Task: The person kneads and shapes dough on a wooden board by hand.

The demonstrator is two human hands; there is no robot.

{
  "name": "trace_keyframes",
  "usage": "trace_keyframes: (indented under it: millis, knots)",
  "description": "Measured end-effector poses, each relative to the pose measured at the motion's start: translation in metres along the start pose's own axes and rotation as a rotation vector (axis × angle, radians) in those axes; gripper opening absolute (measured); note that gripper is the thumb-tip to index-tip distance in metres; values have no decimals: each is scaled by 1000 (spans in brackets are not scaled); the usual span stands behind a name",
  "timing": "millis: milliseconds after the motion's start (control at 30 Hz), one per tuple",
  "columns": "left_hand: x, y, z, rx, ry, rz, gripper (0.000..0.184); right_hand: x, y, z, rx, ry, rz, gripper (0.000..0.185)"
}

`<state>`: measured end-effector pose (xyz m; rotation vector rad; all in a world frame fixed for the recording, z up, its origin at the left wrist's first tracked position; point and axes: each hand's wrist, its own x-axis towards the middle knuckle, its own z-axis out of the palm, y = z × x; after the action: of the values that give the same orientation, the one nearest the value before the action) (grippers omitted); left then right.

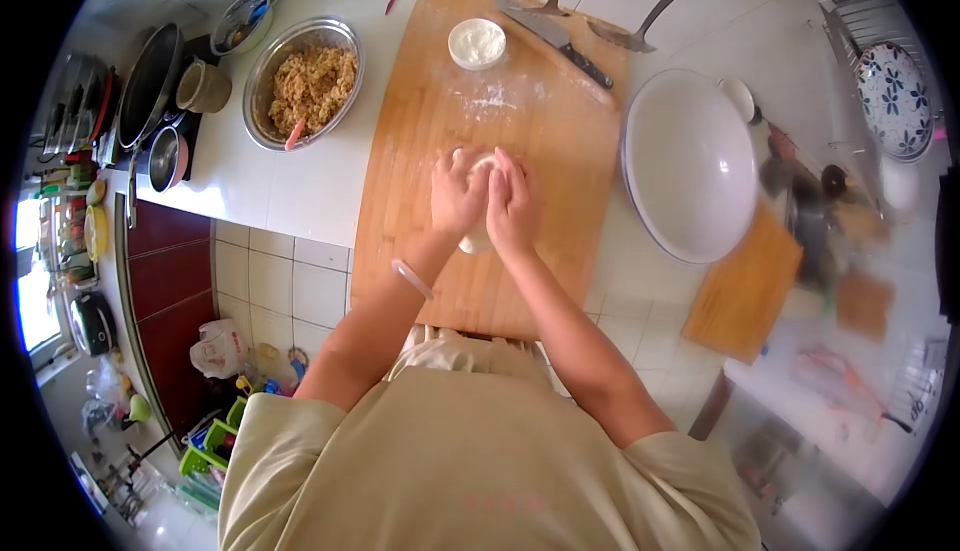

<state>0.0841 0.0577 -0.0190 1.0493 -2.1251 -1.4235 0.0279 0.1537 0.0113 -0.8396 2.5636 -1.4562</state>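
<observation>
Pale dough (475, 242) lies on a large wooden board (410, 111), mostly hidden under my hands. My left hand (458, 193) is wrapped over its left side, with a light bracelet on the wrist. Against the right side presses my right hand (514, 203), its fingers together and close to the left ones. A bit of dough shows beyond the fingertips and another part below the palms. Farther up the board, loose flour (490, 101) is scattered near a small white bowl (477, 44) of flour.
A knife (565, 43) and a thin wooden rolling pin (560, 56) lie at the board's upper right. Left stands a metal bowl (254, 101) of minced filling with a pink-handled utensil. On the right are a big white basin (690, 166) and a smaller board (743, 286). Ladles (630, 36) hang above.
</observation>
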Motion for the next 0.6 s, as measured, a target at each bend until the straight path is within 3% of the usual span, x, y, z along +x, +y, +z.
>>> trace_keyframes:
  millis: [33,100,167,200,300,500,600]
  knots:
    - [-18,-2,0,5,-6,-6,40,-4,2,0,-29,-4,-83,32]
    - [-54,-5,3,28,183,207,39,-29,10,-12,-60,-20,-169,32]
    - [-77,-19,4,38,226,355,40,-56,19,-24,-117,-51,-355,32]
    - [-83,-25,3,109,182,400,42,-61,26,-25,-116,-58,-346,32]
    - [-76,-34,13,68,224,338,42,-55,38,-19,-75,-38,-412,32]
    - [-10,-21,20,167,221,262,37,1,51,6,-131,-16,-307,35]
    - [23,-10,24,252,179,94,35,32,51,24,-125,53,-198,35]
